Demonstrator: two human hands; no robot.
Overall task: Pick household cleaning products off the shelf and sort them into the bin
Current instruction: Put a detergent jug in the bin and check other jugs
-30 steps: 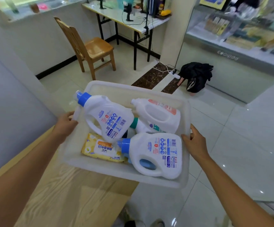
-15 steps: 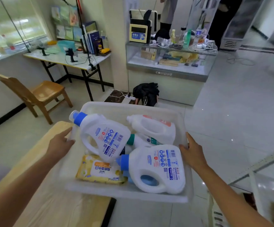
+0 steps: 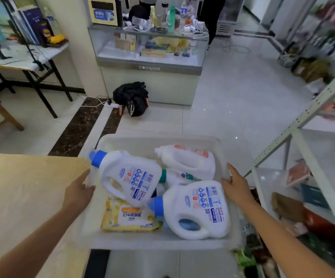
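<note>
Compared with half a second ago, the bin [image 3: 142, 141] is further to the right, and the shelf [image 3: 312, 109] now fills the right side of our view. The fingers [image 3: 85, 176] of our left hand [image 3: 78, 189] lie against the left wall of the bin, with the thumb at its rim. On our right hand [image 3: 235, 187] the index finger is straight along the right rim and the thumb is inside; the other fingers are hidden. Both hands grip the bin.

Inside lie a blue-capped bottle [image 3: 130, 177] at the left, a second blue-capped bottle [image 3: 198, 209] at the near right, an orange-label bottle [image 3: 186, 161] at the far side, a teal-capped bottle [image 3: 174, 176] between them, and a yellow wipes pack [image 3: 128, 216] at the near left.

The left side of the bin is over the edge of the wooden worktop [image 3: 22, 187], and the shelf stands just beside its right side. Further away a black bag [image 3: 131, 97] lies on the floor before a glass display case [image 3: 150, 57].
</note>
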